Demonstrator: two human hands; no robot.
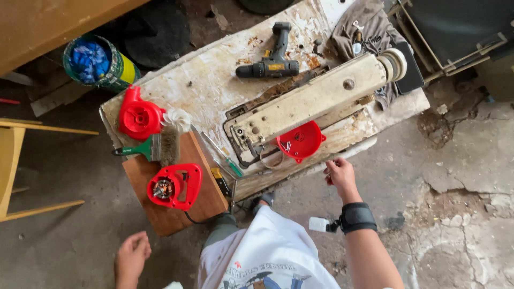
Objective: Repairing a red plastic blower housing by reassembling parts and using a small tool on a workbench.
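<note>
My right hand (339,175) hovers at the worn table's front edge (342,152), fingers loosely curled and holding nothing, just right of a red round plastic cover (300,140). My left hand (131,256) hangs low over the floor, loosely curled and empty, below a wooden board (182,211). On that board lies a red motor housing (174,185) with its metal core showing. A red blower casing (138,116) sits at the table's left end, beside a white fan wheel (178,120) and a green-handled brush (155,149).
An old cream sewing machine (316,99) lies across the table. A cordless drill (270,60) rests behind it, a grey cloth (364,27) at the far right. A screwdriver (225,159) lies near the board. A can (99,61) and a yellow chair (16,166) stand left.
</note>
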